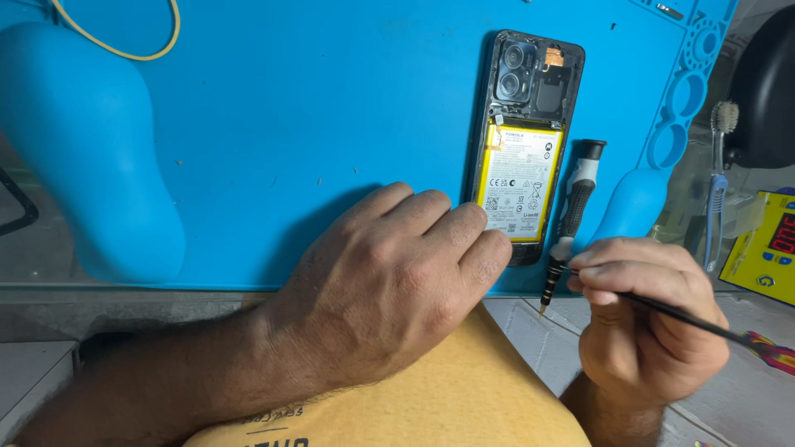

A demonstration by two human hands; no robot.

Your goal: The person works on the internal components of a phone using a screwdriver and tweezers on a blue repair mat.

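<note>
An opened phone (525,124) lies back-up on a blue work mat (315,124), its yellow battery (517,178) and camera module exposed. My left hand (397,281) rests on the mat with its fingertips touching the phone's lower left corner. My right hand (642,319) pinches a thin black tool (696,319) with a red and yellow handle end at the right. A black and grey screwdriver (571,219) lies just right of the phone, between it and my right hand.
A toothbrush (719,182) stands at the right, next to a yellow device with a red display (766,248). A yellow rubber band (116,37) lies at the mat's top left. The mat has raised blue edges and round pockets (687,83).
</note>
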